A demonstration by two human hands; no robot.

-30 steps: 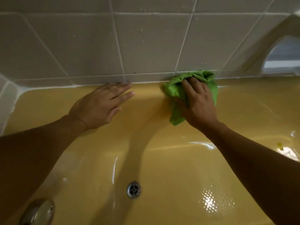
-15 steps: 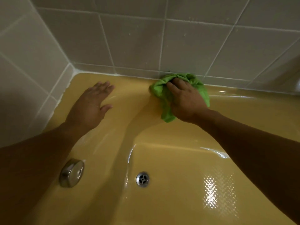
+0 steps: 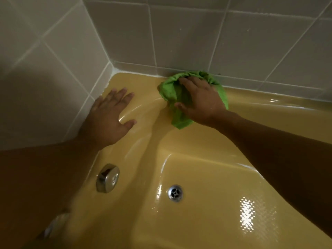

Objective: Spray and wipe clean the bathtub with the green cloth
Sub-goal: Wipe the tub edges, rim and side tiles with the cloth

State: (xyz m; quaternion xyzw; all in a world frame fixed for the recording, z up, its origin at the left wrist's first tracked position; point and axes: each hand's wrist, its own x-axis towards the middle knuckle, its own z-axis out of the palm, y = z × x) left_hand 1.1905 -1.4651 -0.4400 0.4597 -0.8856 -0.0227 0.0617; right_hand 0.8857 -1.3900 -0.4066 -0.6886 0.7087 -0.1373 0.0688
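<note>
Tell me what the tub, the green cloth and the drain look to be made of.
The bathtub: glossy yellow enamel or acrylic, going by the sharp highlights; which one, the look leaves open. The green cloth: soft woven or microfibre fabric, matte, bunching into folds. The drain: polished metal, probably chromed, mirror-bright rim.

Glossy bathtub [image 3: 206, 144]; soft cloth [image 3: 170, 90]; chrome drain [image 3: 175, 192].

The left hand [image 3: 111, 119] lay flat and palm down, fingers straight and slightly spread, its bare forearm reaching in from the lower left. The right hand [image 3: 199, 103], arm stretched forward from the right, pressed down with fingers curled into the green cloth [image 3: 168, 90].
</note>
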